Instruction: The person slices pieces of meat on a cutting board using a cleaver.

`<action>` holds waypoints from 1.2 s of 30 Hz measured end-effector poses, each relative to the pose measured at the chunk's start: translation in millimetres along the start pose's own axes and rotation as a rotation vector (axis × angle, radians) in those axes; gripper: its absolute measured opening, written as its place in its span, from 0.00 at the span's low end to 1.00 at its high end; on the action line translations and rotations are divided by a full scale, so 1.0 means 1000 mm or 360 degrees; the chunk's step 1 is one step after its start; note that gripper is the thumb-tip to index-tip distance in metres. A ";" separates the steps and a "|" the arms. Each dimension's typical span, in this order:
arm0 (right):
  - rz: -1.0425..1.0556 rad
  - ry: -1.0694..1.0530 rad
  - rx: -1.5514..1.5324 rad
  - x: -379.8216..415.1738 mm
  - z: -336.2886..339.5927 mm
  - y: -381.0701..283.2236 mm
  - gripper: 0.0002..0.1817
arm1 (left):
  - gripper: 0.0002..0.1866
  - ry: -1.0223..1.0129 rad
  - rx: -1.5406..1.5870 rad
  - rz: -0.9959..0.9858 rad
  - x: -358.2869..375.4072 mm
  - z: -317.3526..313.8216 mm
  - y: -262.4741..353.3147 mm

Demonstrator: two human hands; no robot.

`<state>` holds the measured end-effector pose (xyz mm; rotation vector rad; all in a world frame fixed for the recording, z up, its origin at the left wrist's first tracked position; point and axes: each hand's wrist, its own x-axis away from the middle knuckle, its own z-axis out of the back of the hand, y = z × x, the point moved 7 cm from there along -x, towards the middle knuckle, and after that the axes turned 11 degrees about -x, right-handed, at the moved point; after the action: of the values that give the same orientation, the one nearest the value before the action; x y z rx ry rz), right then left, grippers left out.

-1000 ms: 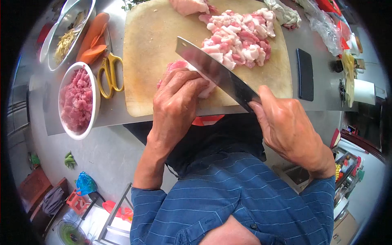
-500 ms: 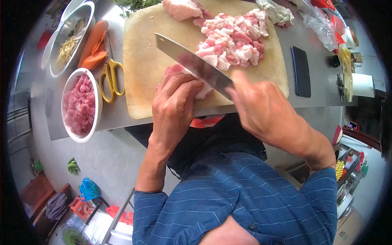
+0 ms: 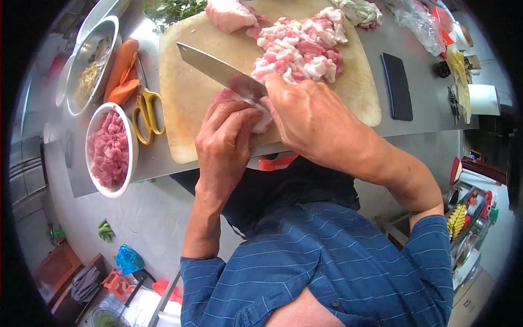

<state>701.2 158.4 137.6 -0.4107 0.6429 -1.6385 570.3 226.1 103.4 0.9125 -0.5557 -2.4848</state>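
My right hand (image 3: 305,111) is wrapped round the handle of a broad knife (image 3: 220,70), whose blade slants to the upper left. Under my left hand (image 3: 224,136), with fingers curled, a piece of pink and white meat (image 3: 262,121) is pressed on the cutting board (image 3: 188,87) near its front edge. The blade's rear part is at this piece, beside my left fingers. Chopped fatty meat (image 3: 299,49) lies heaped further back on the board. Behind it to the left sits a larger uncut piece (image 3: 231,15).
Left of the board are yellow-handled scissors (image 3: 143,119), carrots (image 3: 121,71), a white bowl of diced meat (image 3: 109,150) and a bowl of pale strips (image 3: 92,71). Green herbs (image 3: 174,10) lie behind. On the right are a dark phone (image 3: 396,87) and a plastic bag (image 3: 419,27).
My right hand and the knife have moved left and closer to my left hand. My left hand still holds the meat down. The whole view has shifted slightly.
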 end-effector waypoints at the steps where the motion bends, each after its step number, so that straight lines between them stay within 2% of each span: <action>1: -0.0002 0.0004 -0.0002 0.007 0.000 0.002 0.11 | 0.06 0.0005 -0.0011 -0.0024 0.000 -0.001 0.001; 3: 0.0386 0.0297 -0.0029 0.033 0.020 -0.008 0.11 | 0.06 0.0023 -0.0016 -0.0048 -0.001 -0.002 0.003; 4: 0.0389 0.0288 -0.0027 0.044 0.029 -0.014 0.11 | 0.06 0.0016 -0.0007 -0.0026 -0.001 -0.002 0.003; 6: -0.0198 -0.0181 0.0112 0.061 0.031 -0.005 0.10 | 0.07 0.0009 0.0012 0.0028 0.002 -0.002 0.000; 10: -0.0442 -0.0261 -0.0134 0.069 0.025 0.006 0.10 | 0.07 0.0017 0.0084 0.0016 0.001 -0.002 -0.001; 12: -0.0130 -0.0027 -0.0015 0.049 0.021 -0.001 0.09 | 0.07 -0.0022 0.0110 0.0049 0.002 -0.002 -0.004; 16: -0.0015 0.0095 -0.0017 -0.007 -0.001 -0.003 0.10 | 0.08 -0.0024 0.0062 0.0035 -0.001 0.001 -0.003; 18: 0.0004 -0.0041 -0.0011 -0.019 -0.009 -0.002 0.12 | 0.08 0.0013 0.0035 0.0010 -0.002 0.001 -0.001; 19: 0.0087 0.0053 -0.0044 -0.015 -0.006 -0.003 0.10 | 0.08 0.0012 0.0001 0.0006 -0.002 0.000 -0.001; 20: 0.0096 0.0056 -0.0046 -0.008 -0.002 -0.005 0.10 | 0.08 0.0004 -0.0035 0.0011 -0.001 0.001 -0.001; 22: -0.0139 -0.0060 -0.0075 0.007 0.002 0.003 0.11 | 0.08 0.0011 0.0006 0.0018 0.000 -0.001 0.002; 25: -0.0210 -0.0164 -0.0007 0.025 0.006 -0.001 0.13 | 0.08 -0.0001 0.0033 0.0017 0.005 -0.006 0.006; 29: -0.0222 -0.0270 -0.0088 0.011 0.003 0.001 0.15 | 0.09 0.0005 0.0064 -0.0036 0.007 -0.003 0.005; 31: -0.0063 -0.0037 -0.0062 -0.002 0.001 0.002 0.11 | 0.10 0.0026 0.0061 -0.0036 0.006 -0.003 0.001; 36: -0.0036 0.0016 -0.0007 -0.026 -0.005 -0.002 0.11 | 0.11 0.0008 0.0044 -0.0041 0.003 0.000 0.003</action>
<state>701.1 184.6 137.1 -0.4149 0.6515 -1.6617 569.1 222.2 103.3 0.9418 -0.5816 -2.5027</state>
